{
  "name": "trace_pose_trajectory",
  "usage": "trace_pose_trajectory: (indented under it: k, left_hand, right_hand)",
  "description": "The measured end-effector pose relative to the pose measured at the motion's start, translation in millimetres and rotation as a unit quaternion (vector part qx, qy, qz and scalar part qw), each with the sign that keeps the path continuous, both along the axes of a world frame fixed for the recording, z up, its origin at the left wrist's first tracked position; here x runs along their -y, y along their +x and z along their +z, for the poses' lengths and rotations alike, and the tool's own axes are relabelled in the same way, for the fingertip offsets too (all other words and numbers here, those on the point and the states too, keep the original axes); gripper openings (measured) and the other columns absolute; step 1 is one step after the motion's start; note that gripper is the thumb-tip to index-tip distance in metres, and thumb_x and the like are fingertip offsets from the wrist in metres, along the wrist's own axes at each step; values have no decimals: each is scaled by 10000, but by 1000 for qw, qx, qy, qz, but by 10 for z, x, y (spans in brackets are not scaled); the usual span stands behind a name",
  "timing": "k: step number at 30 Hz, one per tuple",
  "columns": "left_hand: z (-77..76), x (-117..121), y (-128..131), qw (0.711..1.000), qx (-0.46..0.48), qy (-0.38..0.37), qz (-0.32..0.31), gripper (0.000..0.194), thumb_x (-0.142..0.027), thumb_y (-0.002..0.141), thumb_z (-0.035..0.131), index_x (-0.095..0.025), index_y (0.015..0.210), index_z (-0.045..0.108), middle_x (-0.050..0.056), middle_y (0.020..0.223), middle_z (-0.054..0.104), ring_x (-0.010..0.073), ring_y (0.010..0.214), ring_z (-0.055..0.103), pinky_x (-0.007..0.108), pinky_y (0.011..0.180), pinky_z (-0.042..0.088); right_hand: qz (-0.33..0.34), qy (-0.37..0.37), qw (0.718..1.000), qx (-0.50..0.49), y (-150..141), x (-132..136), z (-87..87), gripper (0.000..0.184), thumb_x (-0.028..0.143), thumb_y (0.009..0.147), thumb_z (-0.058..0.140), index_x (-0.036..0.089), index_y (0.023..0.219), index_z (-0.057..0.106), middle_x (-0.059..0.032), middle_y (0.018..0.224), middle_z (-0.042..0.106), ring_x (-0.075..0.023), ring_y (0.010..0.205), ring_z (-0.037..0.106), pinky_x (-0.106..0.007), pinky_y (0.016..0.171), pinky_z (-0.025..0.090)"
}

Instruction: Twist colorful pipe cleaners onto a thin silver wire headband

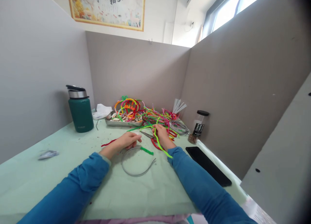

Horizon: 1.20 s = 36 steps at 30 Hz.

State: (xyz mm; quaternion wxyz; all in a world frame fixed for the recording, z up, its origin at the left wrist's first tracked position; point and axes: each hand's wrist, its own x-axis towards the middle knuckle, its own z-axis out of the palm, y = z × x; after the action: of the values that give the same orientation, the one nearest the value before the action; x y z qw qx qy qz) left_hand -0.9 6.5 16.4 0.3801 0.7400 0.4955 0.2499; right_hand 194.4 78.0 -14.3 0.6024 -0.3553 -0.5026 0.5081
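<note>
My left hand (126, 141) rests on the pale green table (48, 172), fingers curled together at the end of a grey headband (136, 164) where a dark green pipe cleaner (146, 150) is attached. A red pipe cleaner (109, 142) lies under that hand. My right hand (162, 135) is closed on a bright green pipe cleaner (160, 146) that trails back over my wrist. Small scissors (147, 134) lie between the two hands.
A metal tray (123, 123) with wrapped headbands stands at the back, beside a heap of coloured pipe cleaners (160, 118) and grey headbands (179, 127). A green thermos (80, 110) is back left, a jar (198, 126) and a black phone (207, 165) on the right. Partition walls enclose the table.
</note>
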Motion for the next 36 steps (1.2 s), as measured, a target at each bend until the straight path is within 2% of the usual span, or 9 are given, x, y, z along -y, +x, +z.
trace_pose_trajectory:
  k: [2, 4, 10, 15, 19, 24, 28, 32, 36]
  left_hand:
    - [-14, -41, -28, 998, -62, 26, -4, 469, -553, 646, 543, -130, 822, 641, -13, 587, 572, 61, 410, 393, 195, 419, 287]
    - [-24, -67, -52, 990, -120, 64, -47, 356, -456, 602, 619, -148, 777, 656, -2, 659, 613, 91, 542, 487, 187, 503, 344]
    - [-41, -67, -53, 970, -199, 131, -58, 235, -350, 642, 570, -158, 753, 649, 11, 695, 626, 119, 616, 527, 197, 554, 363]
    - [-63, -78, -43, 972, -149, 172, -49, 201, -341, 684, 517, -161, 727, 596, -2, 661, 585, 107, 599, 491, 194, 543, 357]
    - [-83, -94, -47, 994, -64, 82, -34, 196, -335, 699, 479, -161, 765, 538, -16, 609, 537, 92, 513, 456, 194, 472, 349]
    - [-83, -71, -43, 999, 18, -32, -2, 301, -393, 684, 502, -147, 856, 523, -35, 572, 478, 76, 431, 415, 196, 410, 326]
    - [-45, -25, -30, 998, 40, -52, -6, 337, -463, 664, 545, -154, 794, 513, -50, 559, 439, 46, 403, 325, 182, 372, 223]
    - [-12, 3, -21, 997, 56, -59, 10, 399, -553, 658, 540, -163, 661, 455, -60, 519, 381, 36, 400, 254, 191, 377, 160]
    - [-15, -2, -16, 993, 78, -88, 33, 464, -617, 639, 526, -160, 632, 450, -71, 491, 316, 34, 393, 210, 203, 382, 117]
  right_hand:
    - [6, 4, 1000, 8, 7, 15, 14, 169, 316, 716, 488, 154, 745, 528, 45, 478, 486, -72, 348, 404, -191, 344, 285]
    - [11, 9, 1000, 15, 4, 29, 22, 174, 316, 728, 482, 155, 771, 533, 55, 463, 461, -69, 336, 376, -190, 332, 266]
    - [41, 44, 996, 68, -22, 38, -28, 204, 343, 726, 523, 168, 831, 540, 56, 495, 479, -66, 367, 390, -182, 342, 288]
    - [109, 55, 990, 78, -44, 58, -74, 203, 292, 719, 520, 176, 883, 547, 39, 606, 533, -55, 408, 429, -168, 366, 315]
    - [134, 47, 986, 88, -51, 96, -58, 309, 236, 708, 505, 191, 1014, 522, 49, 591, 532, -56, 406, 414, -163, 372, 313]
    - [140, 77, 977, 144, -62, 168, 4, 232, 177, 683, 481, 163, 892, 582, 20, 641, 565, -57, 435, 417, -160, 386, 307]
    - [121, 108, 963, 217, -89, 224, 41, 235, 141, 668, 464, 170, 827, 636, 25, 606, 555, -57, 437, 387, -155, 383, 264]
    - [107, 149, 946, 268, -110, 253, 44, 255, 107, 654, 446, 179, 768, 663, 23, 595, 553, -74, 491, 414, -157, 430, 301]
    - [92, 183, 934, 293, -116, 252, 34, 280, 98, 650, 432, 184, 761, 675, 17, 603, 557, -94, 552, 451, -168, 482, 335]
